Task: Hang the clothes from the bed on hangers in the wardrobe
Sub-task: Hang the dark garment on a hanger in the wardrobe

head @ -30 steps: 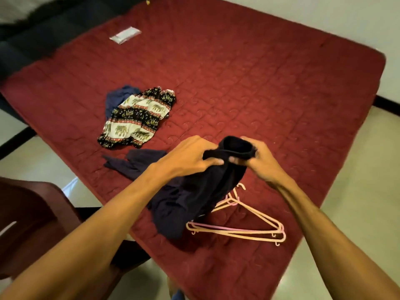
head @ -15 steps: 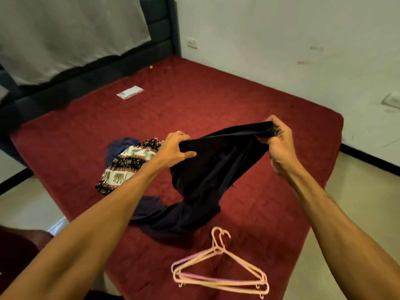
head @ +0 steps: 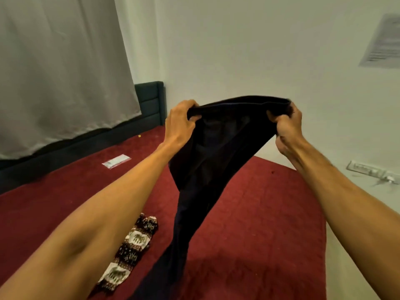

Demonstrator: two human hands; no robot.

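Note:
I hold a pair of dark navy trousers [head: 207, 152] up in the air by the waistband. My left hand [head: 179, 124] grips the left end of the band and my right hand [head: 287, 124] grips the right end, stretching it wide. The legs hang down to the red bed [head: 259, 213] below. An elephant-print garment [head: 129, 247] lies on the bed beside my left forearm, partly hidden by it. The hangers are out of view.
A grey curtain [head: 60, 70] hangs at the back left above a dark headboard [head: 151, 98]. A small clear packet [head: 116, 161] lies on the bed. A white wall with a paper notice [head: 383, 42] and a socket strip [head: 368, 169] stands to the right.
Both hands have lifted the trousers higher and pulled the waistband wider. My view has tilted up, so the hangers have dropped out of sight.

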